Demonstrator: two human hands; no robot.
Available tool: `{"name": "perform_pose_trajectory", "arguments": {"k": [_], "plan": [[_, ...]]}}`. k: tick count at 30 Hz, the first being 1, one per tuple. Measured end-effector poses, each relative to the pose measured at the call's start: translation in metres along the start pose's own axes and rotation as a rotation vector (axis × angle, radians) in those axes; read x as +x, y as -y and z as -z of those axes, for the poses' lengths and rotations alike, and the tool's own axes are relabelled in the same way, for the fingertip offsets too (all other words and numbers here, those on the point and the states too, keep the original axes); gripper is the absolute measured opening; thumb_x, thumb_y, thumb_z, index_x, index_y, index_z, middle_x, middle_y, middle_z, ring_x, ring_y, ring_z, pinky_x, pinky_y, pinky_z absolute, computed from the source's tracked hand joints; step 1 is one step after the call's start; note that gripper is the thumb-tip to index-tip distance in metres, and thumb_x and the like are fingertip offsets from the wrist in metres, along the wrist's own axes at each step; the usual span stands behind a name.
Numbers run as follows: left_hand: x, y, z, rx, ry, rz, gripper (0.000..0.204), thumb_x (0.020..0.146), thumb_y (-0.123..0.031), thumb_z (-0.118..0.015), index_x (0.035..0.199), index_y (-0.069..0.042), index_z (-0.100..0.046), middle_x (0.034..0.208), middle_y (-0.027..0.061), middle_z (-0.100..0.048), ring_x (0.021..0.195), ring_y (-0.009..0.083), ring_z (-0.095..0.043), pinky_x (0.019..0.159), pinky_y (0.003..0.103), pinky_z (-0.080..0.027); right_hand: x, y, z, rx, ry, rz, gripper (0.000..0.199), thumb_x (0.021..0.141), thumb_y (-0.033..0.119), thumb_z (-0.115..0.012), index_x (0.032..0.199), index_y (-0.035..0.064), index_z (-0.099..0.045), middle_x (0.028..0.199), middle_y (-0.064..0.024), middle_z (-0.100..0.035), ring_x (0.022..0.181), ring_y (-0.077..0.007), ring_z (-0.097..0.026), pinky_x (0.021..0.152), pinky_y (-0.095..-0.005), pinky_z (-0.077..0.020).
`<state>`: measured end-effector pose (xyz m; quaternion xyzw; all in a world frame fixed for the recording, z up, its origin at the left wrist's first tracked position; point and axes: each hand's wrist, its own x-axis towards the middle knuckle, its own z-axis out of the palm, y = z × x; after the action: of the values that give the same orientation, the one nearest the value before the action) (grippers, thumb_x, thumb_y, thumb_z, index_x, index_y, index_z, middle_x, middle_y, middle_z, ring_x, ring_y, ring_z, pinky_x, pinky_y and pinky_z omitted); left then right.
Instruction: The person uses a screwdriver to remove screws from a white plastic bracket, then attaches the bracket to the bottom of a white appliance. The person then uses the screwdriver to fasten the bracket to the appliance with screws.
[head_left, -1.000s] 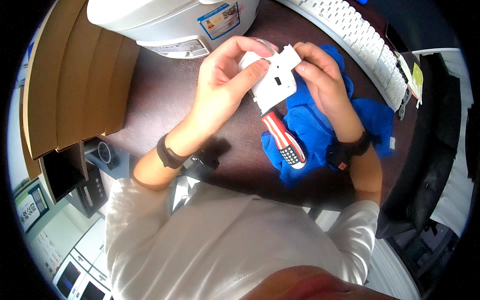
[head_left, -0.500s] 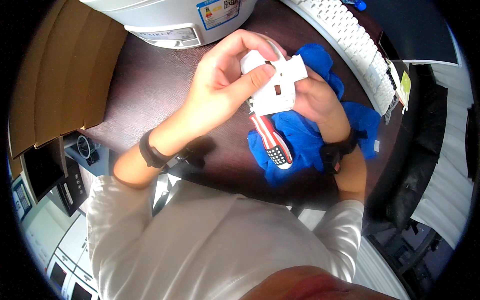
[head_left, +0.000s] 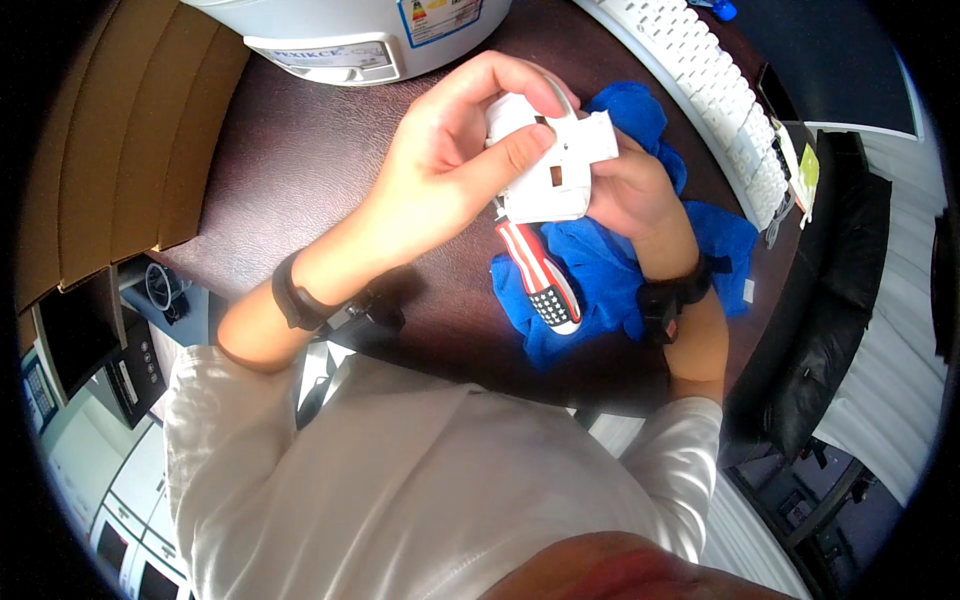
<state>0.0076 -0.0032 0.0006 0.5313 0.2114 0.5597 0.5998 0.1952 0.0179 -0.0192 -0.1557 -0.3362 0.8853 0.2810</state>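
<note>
Both my hands hold a white plastic casing (head_left: pixel 545 200) above the dark table; it has small square holes and a tab sticking out to the right. My left hand (head_left: pixel 435 165) is closed around its left side, thumb pressed on the upper face, fingers curled over the far edge. On the right side, my right hand (head_left: pixel 640 195) supports it from beneath, its fingertips partly hidden behind the casing. Just below lies a tool handle (head_left: pixel 540 280) with red and white stripes and white stars, resting on a crumpled blue cloth (head_left: pixel 605 265). The tool's working end is hidden.
A white rounded appliance (head_left: pixel 350 50) stands at the table's far left. Brown cardboard (head_left: pixel 130 130) rises along the left side. A white keyboard (head_left: pixel 690 80) runs along the far right. Black padded seating (head_left: pixel 830 300) is beyond the table's right edge.
The casing has tipped slightly, and its lower rim shows more plainly. Both hands keep their hold on it. The whole view has shifted a little.
</note>
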Motion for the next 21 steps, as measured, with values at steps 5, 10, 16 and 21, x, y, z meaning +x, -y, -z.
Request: {"name": "perform_pose_trajectory", "arguments": {"k": [5, 10, 16, 21], "plan": [[-0.0011, -0.0006, 0.0011, 0.033, -0.032, 0.019, 0.015, 0.086, 0.003, -0.052, 0.101, -0.001, -0.051, 0.103, 0.0075, -0.056, 0.099, 0.0131, -0.055, 0.086, 0.026, -0.045, 0.0040, -0.0005, 0.0004, -0.010, -0.038, 0.042, 0.029, 0.089, 0.022, -0.053, 0.108, 0.0008, -0.051, 0.082, -0.0077, -0.056, 0.058, -0.0101, -0.046, 0.048, -0.0235, -0.0352], [-0.0009, -0.0003, 0.0013, 0.027, -0.014, 0.053, 0.014, 0.088, 0.001, -0.053, 0.101, -0.002, -0.050, 0.109, 0.0110, -0.053, 0.104, 0.0161, -0.051, 0.090, 0.029, -0.042, -0.0007, -0.0037, 0.0042, -0.073, -0.133, 0.038, 0.028, 0.090, 0.023, -0.053, 0.106, 0.0003, -0.052, 0.078, -0.0070, -0.056, 0.051, -0.0080, -0.042, 0.042, -0.0216, -0.0296], [-0.0017, 0.0017, 0.0027, 0.004, -0.015, 0.045, 0.014, 0.088, 0.001, -0.053, 0.101, -0.002, -0.049, 0.109, 0.0113, -0.053, 0.104, 0.0162, -0.051, 0.091, 0.029, -0.042, -0.0004, -0.0030, 0.0010, -0.056, -0.171, 0.023, 0.027, 0.091, 0.022, -0.052, 0.107, 0.0005, -0.053, 0.079, -0.0074, -0.057, 0.050, -0.0084, -0.042, 0.042, -0.0218, -0.0295], [-0.0019, 0.0053, 0.0003, -0.001, -0.025, 0.003, 0.014, 0.087, -0.001, -0.054, 0.101, -0.002, -0.050, 0.105, 0.0096, -0.055, 0.101, 0.0151, -0.053, 0.088, 0.028, -0.044, -0.0019, -0.0012, 0.0012, -0.007, -0.143, -0.026, 0.027, 0.092, 0.023, -0.049, 0.106, 0.0004, -0.053, 0.080, -0.0084, -0.057, 0.050, -0.0099, -0.043, 0.043, -0.0231, -0.0310]]}}
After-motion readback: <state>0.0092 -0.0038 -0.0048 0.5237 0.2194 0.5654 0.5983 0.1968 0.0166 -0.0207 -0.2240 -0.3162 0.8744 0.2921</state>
